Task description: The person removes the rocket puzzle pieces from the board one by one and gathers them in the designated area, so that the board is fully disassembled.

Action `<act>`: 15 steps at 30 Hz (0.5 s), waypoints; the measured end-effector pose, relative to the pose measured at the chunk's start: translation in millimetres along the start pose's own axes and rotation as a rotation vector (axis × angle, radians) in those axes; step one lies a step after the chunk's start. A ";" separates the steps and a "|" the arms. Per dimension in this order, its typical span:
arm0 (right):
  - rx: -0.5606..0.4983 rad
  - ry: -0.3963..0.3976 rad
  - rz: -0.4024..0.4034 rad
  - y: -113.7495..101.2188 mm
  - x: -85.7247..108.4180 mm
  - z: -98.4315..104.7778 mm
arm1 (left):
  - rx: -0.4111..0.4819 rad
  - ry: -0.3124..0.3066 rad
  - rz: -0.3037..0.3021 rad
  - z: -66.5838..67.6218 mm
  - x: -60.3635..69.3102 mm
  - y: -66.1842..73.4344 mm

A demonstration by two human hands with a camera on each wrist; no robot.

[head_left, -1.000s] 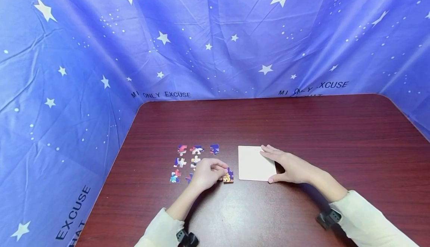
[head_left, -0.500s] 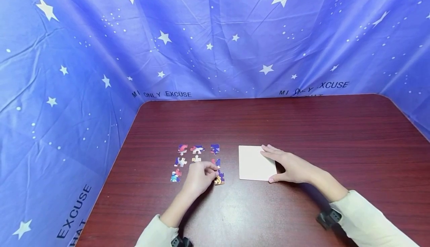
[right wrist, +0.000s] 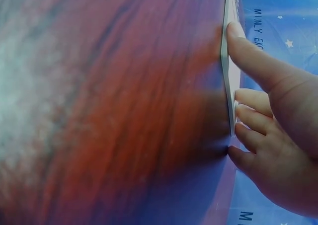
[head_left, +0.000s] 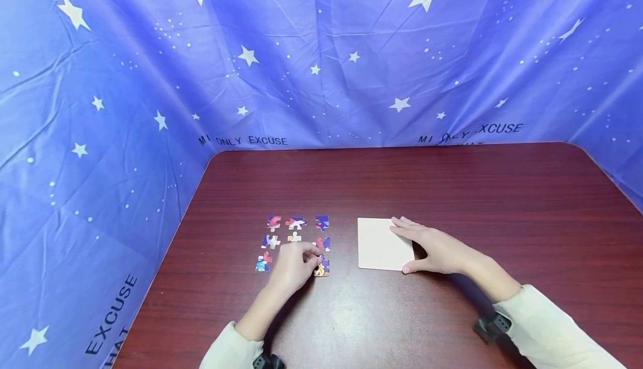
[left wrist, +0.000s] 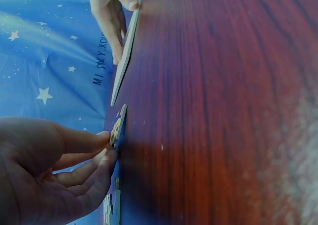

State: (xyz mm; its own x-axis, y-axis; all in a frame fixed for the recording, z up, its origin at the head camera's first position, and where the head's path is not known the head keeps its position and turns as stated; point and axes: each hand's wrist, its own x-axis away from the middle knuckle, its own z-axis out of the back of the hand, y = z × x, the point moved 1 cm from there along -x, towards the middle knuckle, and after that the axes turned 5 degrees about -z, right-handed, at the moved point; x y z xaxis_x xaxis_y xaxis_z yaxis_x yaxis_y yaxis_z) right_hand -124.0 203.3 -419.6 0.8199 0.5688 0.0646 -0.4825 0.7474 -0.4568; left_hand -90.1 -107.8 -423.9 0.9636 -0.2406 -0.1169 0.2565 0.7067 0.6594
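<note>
In the head view my left hand (head_left: pixel 292 267) pinches a purple and yellow puzzle piece (head_left: pixel 322 269) between thumb and fingertips, at the near right of a loose grid of pieces. The left wrist view shows this puzzle piece (left wrist: pixel 118 128) edge-on, slightly tilted, close to the table. My right hand (head_left: pixel 436 249) rests with spread, fairly straight fingers along the right side of a square, pale board (head_left: pixel 384 244). Its thumb lies on the near right corner. Seen from the right wrist, the thumb (right wrist: pixel 258 61) touches the board's face near its edge.
Several loose puzzle pieces lie in rows left of the board, among them a red and purple puzzle piece (head_left: pixel 273 223) and a blue puzzle piece (head_left: pixel 262 263). My left hand hides part of the nearest row. A starry blue curtain (head_left: pixel 321 56) surrounds the dark red table (head_left: pixel 402 185).
My left hand has moved left with the puzzle piece, from beside the board to the right end of the near row. The right hand and board have stayed in place.
</note>
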 end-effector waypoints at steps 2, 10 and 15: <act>0.009 -0.003 -0.001 -1.0 -0.7 0.5 | -0.002 0.002 -0.003 -0.3 -0.1 -0.4; 0.011 -0.022 0.006 -4.1 -5.4 1.1 | -0.038 0.018 -0.020 -2.7 -0.3 -0.1; 0.003 -0.016 0.010 -4.2 -6.7 2.1 | -0.065 0.025 -0.043 -2.4 -1.4 0.7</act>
State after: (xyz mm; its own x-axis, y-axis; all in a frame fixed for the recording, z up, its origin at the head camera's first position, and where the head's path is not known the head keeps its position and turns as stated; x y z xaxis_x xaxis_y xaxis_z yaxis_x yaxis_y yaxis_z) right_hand -128.1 197.1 -416.3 0.8099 0.5818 0.0746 -0.4916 0.7426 -0.4548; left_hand -91.1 -105.4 -425.0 0.9528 -0.2560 -0.1633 0.3017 0.7379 0.6037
